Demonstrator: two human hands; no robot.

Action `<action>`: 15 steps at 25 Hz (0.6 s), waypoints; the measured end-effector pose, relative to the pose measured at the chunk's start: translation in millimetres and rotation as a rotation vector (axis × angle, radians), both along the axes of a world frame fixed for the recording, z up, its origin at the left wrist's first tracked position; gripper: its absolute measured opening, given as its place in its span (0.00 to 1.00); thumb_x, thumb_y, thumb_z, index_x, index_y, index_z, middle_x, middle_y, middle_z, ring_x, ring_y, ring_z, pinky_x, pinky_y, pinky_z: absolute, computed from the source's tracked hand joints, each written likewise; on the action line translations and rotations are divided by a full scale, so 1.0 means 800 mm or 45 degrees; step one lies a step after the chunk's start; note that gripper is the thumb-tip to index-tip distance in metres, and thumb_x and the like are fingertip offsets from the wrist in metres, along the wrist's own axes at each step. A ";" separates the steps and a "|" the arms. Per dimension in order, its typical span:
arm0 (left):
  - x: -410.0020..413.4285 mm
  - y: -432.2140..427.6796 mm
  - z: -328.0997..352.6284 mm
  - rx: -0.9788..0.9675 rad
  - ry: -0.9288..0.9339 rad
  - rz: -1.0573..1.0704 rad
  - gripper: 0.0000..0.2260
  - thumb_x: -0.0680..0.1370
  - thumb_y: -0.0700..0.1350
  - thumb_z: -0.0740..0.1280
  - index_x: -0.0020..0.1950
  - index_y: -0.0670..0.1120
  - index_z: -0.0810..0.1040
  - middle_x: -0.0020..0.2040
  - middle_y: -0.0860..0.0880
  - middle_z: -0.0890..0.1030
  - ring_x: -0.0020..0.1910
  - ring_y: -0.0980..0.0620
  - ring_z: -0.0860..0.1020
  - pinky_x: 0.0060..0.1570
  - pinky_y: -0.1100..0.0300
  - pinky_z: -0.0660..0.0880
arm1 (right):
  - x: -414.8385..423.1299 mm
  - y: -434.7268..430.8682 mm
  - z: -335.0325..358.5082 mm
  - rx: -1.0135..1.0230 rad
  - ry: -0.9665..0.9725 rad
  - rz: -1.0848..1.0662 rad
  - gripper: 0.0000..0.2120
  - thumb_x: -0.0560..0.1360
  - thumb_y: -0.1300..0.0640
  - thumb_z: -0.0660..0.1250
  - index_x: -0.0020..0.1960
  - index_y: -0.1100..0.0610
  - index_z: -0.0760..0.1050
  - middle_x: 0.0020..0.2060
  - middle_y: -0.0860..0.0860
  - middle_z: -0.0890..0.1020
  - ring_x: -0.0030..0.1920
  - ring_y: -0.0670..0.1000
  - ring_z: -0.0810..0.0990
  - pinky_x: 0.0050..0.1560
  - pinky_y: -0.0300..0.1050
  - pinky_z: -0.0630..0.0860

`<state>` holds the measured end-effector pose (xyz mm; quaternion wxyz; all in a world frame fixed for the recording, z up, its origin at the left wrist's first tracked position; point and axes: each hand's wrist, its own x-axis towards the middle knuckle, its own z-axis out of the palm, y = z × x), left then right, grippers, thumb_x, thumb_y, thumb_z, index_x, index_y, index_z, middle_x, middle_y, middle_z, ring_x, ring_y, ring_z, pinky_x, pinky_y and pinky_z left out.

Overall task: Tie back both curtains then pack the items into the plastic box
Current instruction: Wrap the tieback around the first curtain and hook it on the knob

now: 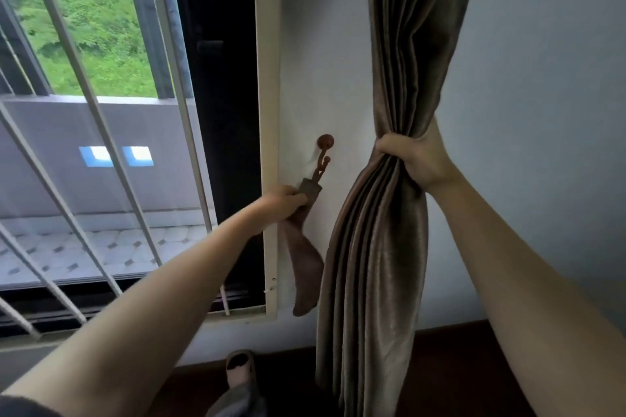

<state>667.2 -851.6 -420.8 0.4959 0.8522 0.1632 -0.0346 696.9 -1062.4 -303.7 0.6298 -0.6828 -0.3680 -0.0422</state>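
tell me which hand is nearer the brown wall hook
Left. The left hand grips the tieback just below the wall hook; the right hand is farther out to the hook's right, clutching the gathered curtain.

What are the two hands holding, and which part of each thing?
The right hand grips the curtain bunched at its middle. The left hand holds the tieback near its top end, just under the wall hook.
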 end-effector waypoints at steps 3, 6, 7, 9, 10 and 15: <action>-0.048 0.040 0.069 0.112 -0.109 0.016 0.14 0.75 0.53 0.68 0.43 0.42 0.80 0.32 0.48 0.75 0.30 0.53 0.72 0.29 0.64 0.67 | 0.002 0.035 -0.008 0.011 -0.013 0.054 0.11 0.61 0.69 0.66 0.39 0.58 0.72 0.34 0.49 0.74 0.35 0.45 0.78 0.35 0.40 0.76; -0.095 0.060 0.134 0.012 -0.217 -0.047 0.12 0.73 0.51 0.70 0.34 0.44 0.78 0.26 0.50 0.73 0.26 0.55 0.70 0.25 0.66 0.66 | 0.003 0.067 -0.021 0.053 0.016 0.092 0.13 0.60 0.67 0.68 0.41 0.55 0.73 0.36 0.50 0.76 0.39 0.51 0.79 0.38 0.45 0.77; -0.109 0.061 0.149 -0.017 -0.234 -0.079 0.12 0.73 0.51 0.70 0.33 0.45 0.78 0.25 0.51 0.74 0.25 0.55 0.71 0.25 0.66 0.66 | 0.003 0.078 -0.024 0.067 0.022 0.097 0.13 0.60 0.67 0.68 0.41 0.54 0.73 0.36 0.51 0.76 0.40 0.53 0.80 0.38 0.46 0.78; -0.132 0.053 0.162 0.057 -0.212 -0.176 0.12 0.74 0.49 0.70 0.38 0.41 0.79 0.29 0.49 0.77 0.26 0.55 0.74 0.27 0.65 0.69 | 0.001 0.100 -0.030 0.065 0.018 0.095 0.13 0.59 0.67 0.69 0.41 0.56 0.72 0.35 0.49 0.76 0.38 0.50 0.79 0.39 0.44 0.77; -0.140 0.046 0.161 0.103 -0.195 -0.241 0.12 0.74 0.48 0.70 0.41 0.39 0.80 0.32 0.47 0.78 0.29 0.54 0.75 0.29 0.64 0.70 | 0.000 0.110 -0.033 0.047 0.029 0.111 0.14 0.59 0.66 0.69 0.42 0.57 0.71 0.35 0.49 0.76 0.38 0.50 0.78 0.40 0.45 0.77; -0.154 0.034 0.123 -0.015 -0.329 -0.292 0.13 0.71 0.45 0.73 0.44 0.34 0.80 0.47 0.41 0.78 0.47 0.50 0.77 0.48 0.56 0.73 | -0.004 0.144 -0.041 -0.088 0.044 0.078 0.26 0.58 0.55 0.72 0.53 0.61 0.71 0.45 0.53 0.77 0.46 0.54 0.78 0.54 0.60 0.78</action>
